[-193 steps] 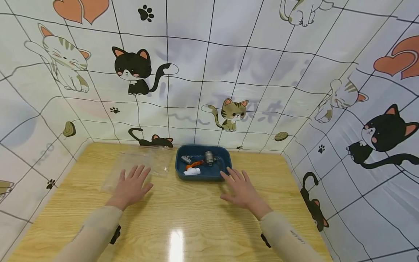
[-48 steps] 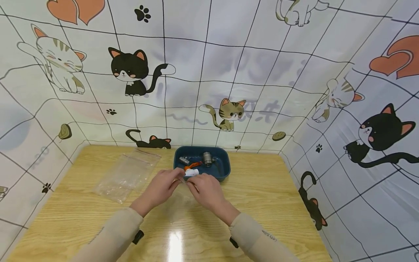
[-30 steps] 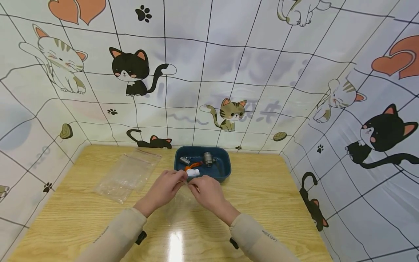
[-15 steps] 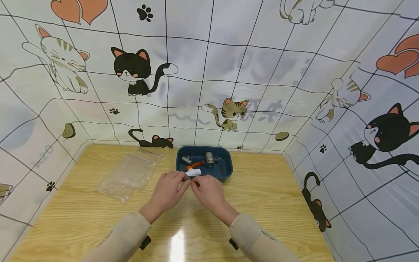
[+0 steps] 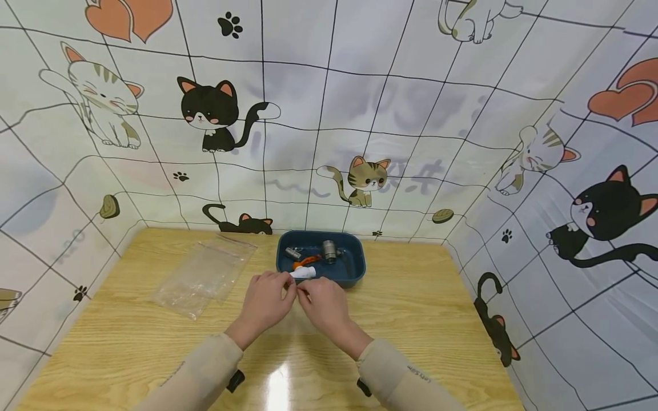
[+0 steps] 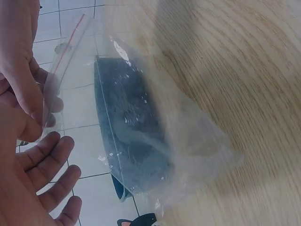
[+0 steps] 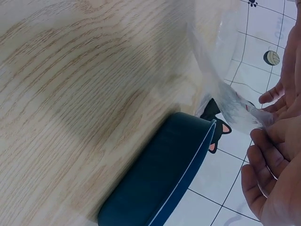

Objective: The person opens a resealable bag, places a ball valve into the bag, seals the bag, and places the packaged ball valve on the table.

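Room to pass lies rightward over the table (image 5: 411, 314) — the held bag (image 6: 188, 146) and blue bin (image 7: 153, 172) block ahead.

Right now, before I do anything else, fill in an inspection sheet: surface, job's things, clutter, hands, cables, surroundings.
Surface: light wood-grain table, with a bright glare patch on its near part.
Job's things: clear plastic bag with a red-lined edge, hanging from both hands.
Clutter: dark-blue, rounded rectangular tray holding a grey metal cylinder, a small silver metal piece, an orange part and a white part; flat clear plastic bagging left of it.
Hands: left hand and right hand each pinch the bag near its red-lined edge.
Cables: nothing seen.
Surroundings: white sheeting printed with black grid lines and cartoon cats.
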`<state>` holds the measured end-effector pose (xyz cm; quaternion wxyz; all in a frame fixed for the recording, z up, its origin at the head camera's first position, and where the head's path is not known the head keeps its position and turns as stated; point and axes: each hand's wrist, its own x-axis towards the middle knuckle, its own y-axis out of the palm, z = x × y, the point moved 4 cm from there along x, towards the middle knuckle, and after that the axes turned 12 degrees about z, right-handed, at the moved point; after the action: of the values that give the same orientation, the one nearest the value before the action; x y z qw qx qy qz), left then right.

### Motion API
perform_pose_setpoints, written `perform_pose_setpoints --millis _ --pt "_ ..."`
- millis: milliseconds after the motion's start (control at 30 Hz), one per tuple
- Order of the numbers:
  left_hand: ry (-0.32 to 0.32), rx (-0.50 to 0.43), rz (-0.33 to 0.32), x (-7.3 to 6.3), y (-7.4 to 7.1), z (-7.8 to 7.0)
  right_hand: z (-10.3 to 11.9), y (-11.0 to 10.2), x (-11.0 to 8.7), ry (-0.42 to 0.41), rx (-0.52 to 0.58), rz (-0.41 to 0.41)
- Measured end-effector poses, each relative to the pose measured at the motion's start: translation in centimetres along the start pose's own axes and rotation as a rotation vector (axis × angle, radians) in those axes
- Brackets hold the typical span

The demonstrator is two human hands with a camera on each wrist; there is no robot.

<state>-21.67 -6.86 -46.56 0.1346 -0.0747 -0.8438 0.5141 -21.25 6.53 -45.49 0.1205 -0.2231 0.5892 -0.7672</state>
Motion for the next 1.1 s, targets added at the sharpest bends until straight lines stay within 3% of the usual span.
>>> perform_pose_setpoints --millis 267,433,767,1100 --pt "-0.018 -0.008 -0.036 0.2 0.0 -0.3 -0.1 0.2 0.3 0.031 0.002 -0.013" --pt "-0.004 0.015 -0.072 0.1 0.1 -0.5 0.0 0.2 0.3 -0.001 -0.027 -0.045" --pt "0.174 0.225 -0.161 -0.3 0.1 -1.1 -0.2 0.7 -0.2 -0.034 -0.083 -0.087" --pt "0.189 0.330 -0.086 -0.2 0.1 -1.3 -0.3 0.6 -0.2 -0.054 -0.148 -0.055"
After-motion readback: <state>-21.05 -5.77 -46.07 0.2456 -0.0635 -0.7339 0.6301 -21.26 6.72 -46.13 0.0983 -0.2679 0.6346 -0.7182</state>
